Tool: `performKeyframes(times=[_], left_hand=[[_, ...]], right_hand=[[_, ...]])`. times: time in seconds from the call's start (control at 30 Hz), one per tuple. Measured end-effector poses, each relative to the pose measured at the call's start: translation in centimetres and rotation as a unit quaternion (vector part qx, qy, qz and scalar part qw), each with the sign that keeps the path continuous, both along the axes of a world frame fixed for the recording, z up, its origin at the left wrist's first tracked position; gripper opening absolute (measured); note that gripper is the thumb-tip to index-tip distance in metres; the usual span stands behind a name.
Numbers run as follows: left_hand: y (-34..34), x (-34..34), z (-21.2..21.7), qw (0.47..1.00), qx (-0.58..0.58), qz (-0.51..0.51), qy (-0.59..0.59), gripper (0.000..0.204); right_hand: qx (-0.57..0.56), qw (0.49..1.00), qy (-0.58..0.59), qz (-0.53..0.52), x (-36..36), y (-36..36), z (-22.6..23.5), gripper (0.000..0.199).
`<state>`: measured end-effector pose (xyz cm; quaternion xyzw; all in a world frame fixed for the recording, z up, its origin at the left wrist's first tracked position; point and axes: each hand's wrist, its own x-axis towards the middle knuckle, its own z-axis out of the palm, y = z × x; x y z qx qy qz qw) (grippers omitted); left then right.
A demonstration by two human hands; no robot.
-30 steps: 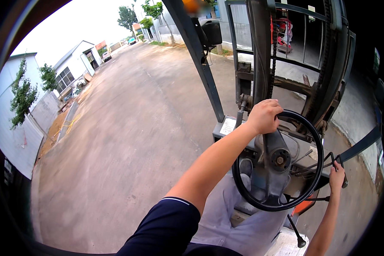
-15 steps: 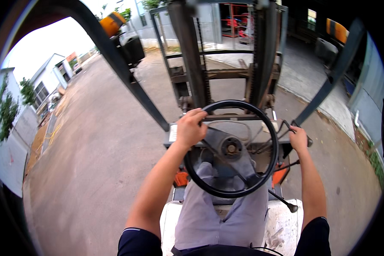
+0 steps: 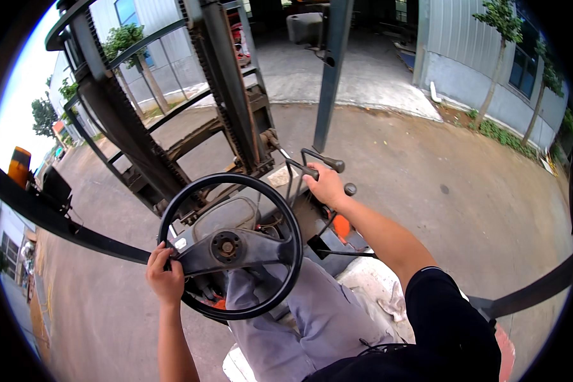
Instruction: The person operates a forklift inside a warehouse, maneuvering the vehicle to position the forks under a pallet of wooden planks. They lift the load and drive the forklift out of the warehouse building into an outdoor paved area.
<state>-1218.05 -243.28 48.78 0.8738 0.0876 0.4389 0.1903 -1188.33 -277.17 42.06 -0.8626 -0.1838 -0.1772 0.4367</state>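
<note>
i see my left hand (image 3: pixel 165 280) closed around the lower left part of the steering wheel (image 3: pixel 230 246), fingers wrapped over the rim. the wheel is black, round, with a thick smooth rim and wide flat spokes that meet at a small round hub with a metal centre. it stands tilted toward me, just above my knees in grey trousers (image 3: pixel 312 318), in the middle of the view.

my right hand (image 3: pixel 328 186) is closed on a control lever (image 3: pixel 309 170) right of the wheel, the fingers folded over its black knob. another lever with a long black handle (image 3: pixel 325 160) rises just behind the hand, and a small round black knob (image 3: pixel 350 189) stands just beside the knuckles. these levers are thin dark rods with black tops.

in front of the wheel the dark mast (image 3: pixel 226 95) with its chain goes up. the concrete ground (image 3: pixel 439 178) lies around, and a grey building wall (image 3: pixel 471 51) with small trees stands at the right.
</note>
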Motion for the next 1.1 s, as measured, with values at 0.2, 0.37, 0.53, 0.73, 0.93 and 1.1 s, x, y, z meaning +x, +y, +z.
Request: performKeyframes(times=[0.2,0.37,0.53,0.73,0.93,1.1], left_hand=[[0.5,19.1,-9.8,0.998,-0.019,-0.017,0.056,0.017],[-5.7,29.0,-15.7,0.996,-0.009,-0.002,0.093,0.019],[-8.0,45.5,-19.5,0.987,0.055,-0.073,0.129,0.022],[-6.6,69.3,-25.1,0.973,0.112,-0.175,0.104,0.027],[4.8,85.0,-25.6,0.977,0.154,-0.044,0.139,0.024],[17.4,83.1,-25.4,0.977,0.028,0.166,0.131,0.023]], right_hand=[[-0.278,0.937,0.201,0.057,19.9,-3.2,-15.9,0.047],[-0.374,0.862,0.338,0.062,25.3,-11.1,-25.5,0.032],[-0.302,0.929,0.215,0.018,37.9,-8.3,-31.6,0.022],[-0.307,0.938,0.164,-0.002,54.8,3.0,-37.7,0.022],[-0.317,0.938,0.139,-0.015,64.7,10.3,-40.0,0.030],[-0.322,0.939,0.119,0.000,67.8,14.7,-41.9,0.025]])
